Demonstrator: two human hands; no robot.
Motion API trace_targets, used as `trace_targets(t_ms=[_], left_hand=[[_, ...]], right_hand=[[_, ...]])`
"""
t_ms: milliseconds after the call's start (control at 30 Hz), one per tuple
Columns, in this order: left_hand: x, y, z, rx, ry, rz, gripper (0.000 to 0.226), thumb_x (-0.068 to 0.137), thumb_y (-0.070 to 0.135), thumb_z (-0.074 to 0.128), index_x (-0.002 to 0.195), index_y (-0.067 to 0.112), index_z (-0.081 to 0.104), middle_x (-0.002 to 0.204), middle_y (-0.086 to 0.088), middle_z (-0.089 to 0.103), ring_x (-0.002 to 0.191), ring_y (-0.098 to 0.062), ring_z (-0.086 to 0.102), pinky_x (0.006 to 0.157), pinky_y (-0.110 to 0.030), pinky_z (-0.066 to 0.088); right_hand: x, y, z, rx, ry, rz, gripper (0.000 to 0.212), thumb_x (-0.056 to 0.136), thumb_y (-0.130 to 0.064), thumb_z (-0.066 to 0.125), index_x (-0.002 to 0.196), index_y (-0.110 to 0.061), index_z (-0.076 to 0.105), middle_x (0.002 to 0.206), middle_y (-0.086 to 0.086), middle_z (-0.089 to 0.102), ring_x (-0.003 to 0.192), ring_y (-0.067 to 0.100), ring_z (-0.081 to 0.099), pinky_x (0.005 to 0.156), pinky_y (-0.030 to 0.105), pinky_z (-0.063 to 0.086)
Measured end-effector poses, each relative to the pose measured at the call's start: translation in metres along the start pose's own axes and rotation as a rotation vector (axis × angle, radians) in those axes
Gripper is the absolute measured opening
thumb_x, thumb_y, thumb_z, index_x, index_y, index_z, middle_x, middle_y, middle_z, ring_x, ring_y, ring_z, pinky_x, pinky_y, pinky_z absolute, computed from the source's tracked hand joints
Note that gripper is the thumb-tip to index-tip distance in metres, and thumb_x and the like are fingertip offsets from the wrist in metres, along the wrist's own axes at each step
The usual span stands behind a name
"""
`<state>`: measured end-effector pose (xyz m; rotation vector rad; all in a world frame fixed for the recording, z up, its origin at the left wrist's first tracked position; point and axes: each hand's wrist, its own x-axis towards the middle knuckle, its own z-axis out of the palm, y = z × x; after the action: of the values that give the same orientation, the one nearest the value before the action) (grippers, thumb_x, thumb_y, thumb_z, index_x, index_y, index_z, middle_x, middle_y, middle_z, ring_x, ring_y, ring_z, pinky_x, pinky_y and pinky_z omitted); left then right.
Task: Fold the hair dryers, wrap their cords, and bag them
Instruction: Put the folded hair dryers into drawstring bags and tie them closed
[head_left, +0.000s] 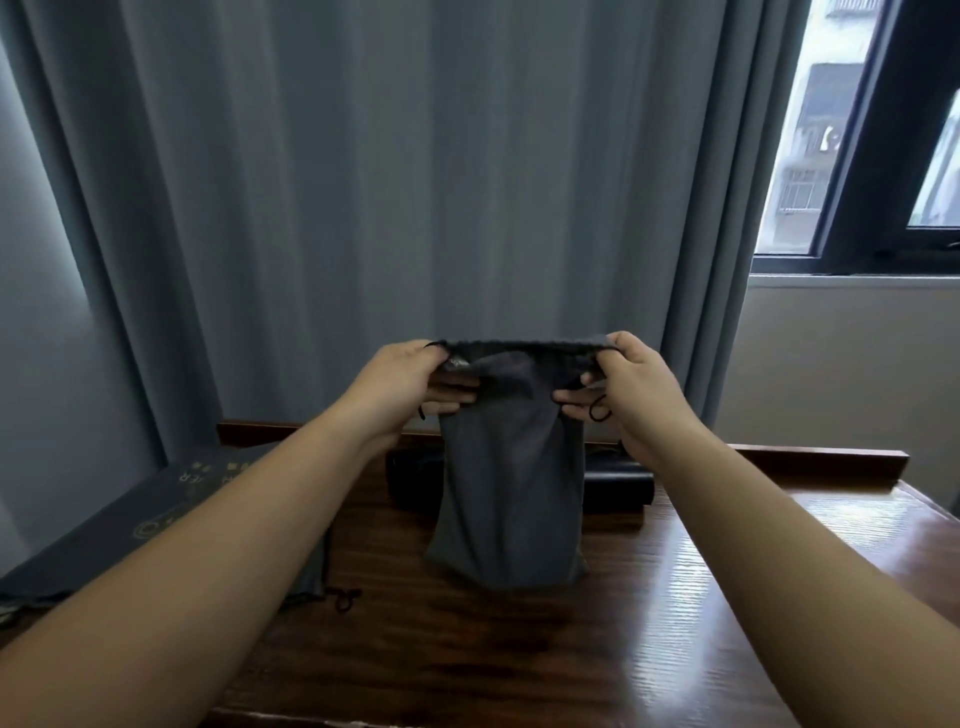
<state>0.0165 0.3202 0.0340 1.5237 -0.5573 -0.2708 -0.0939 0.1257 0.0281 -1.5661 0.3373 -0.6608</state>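
Observation:
A grey drawstring bag (506, 493) hangs upright above the wooden table (727, 597), its bottom near the tabletop. My left hand (410, 387) grips the left side of its mouth and my right hand (631, 389) grips the right side, stretching the opening wide. A black drawstring loop dangles by my right fingers. Behind the bag lies a black hair dryer (618, 491), partly hidden by the cloth. Whether anything is inside the bag cannot be seen.
A dark bag with gold print (171, 514) lies at the table's left, its cord end (343, 597) on the wood. A raised wooden ledge (810, 462) runs along the back. Grey curtains hang behind; a window is at the upper right.

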Motion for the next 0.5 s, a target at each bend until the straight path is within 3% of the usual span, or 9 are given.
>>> trace_targets(t_ms=[67,167,233,367,433,500], left_hand=[[0.011,-0.013,0.000,-0.030,0.011,0.023,0.026,0.105,0.016,0.045,0.097,0.008,0.068,0.100,-0.015,0.075,0.096,-0.029,0.072,0.091,-0.038,0.055],[0.015,-0.031,-0.002,-0.019,-0.019,0.098,0.029,0.105,0.014,0.046,0.095,0.010,0.073,0.104,-0.007,0.075,0.108,-0.024,0.067,0.101,-0.035,0.046],[0.002,-0.041,-0.004,-0.033,-0.060,0.116,0.033,0.105,0.013,0.046,0.096,0.016,0.077,0.106,-0.002,0.077,0.111,-0.018,0.067,0.106,-0.034,0.045],[-0.032,-0.069,-0.012,-0.077,-0.136,0.074,0.032,0.102,0.007,0.047,0.101,0.010,0.078,0.111,-0.011,0.075,0.112,-0.025,0.068,0.108,-0.042,0.044],[-0.045,-0.085,-0.019,-0.074,-0.171,0.039,0.028,0.097,0.012,0.053,0.098,0.014,0.081,0.113,-0.008,0.075,0.117,-0.025,0.065,0.110,-0.042,0.042],[-0.054,-0.099,-0.027,0.038,-0.199,0.047,0.026,0.092,0.021,0.057,0.105,0.021,0.080,0.132,0.007,0.067,0.133,-0.012,0.053,0.115,-0.035,0.034]], right_hand=[[0.005,0.003,-0.002,-0.001,0.019,-0.019,0.027,0.104,-0.014,0.040,0.090,-0.020,0.063,0.065,-0.001,0.059,0.090,0.040,0.074,0.092,0.062,0.055],[0.005,0.012,-0.008,0.073,0.011,-0.062,0.025,0.106,-0.016,0.045,0.091,-0.018,0.066,0.077,0.005,0.065,0.094,0.033,0.071,0.100,0.060,0.051],[-0.004,0.025,-0.014,0.106,-0.016,-0.096,0.027,0.106,-0.016,0.047,0.089,-0.018,0.067,0.088,0.009,0.069,0.094,0.030,0.067,0.103,0.055,0.050],[-0.032,0.063,-0.023,0.161,-0.087,-0.094,0.032,0.098,-0.013,0.049,0.079,-0.022,0.073,0.087,0.006,0.068,0.093,0.022,0.063,0.092,0.043,0.048],[-0.046,0.082,-0.027,0.129,-0.111,-0.034,0.029,0.097,-0.014,0.051,0.085,-0.018,0.077,0.092,0.009,0.072,0.098,0.025,0.066,0.092,0.044,0.050],[-0.060,0.100,-0.030,0.082,-0.142,0.035,0.027,0.095,-0.020,0.053,0.092,-0.015,0.079,0.095,0.010,0.074,0.097,0.025,0.067,0.094,0.049,0.048]])
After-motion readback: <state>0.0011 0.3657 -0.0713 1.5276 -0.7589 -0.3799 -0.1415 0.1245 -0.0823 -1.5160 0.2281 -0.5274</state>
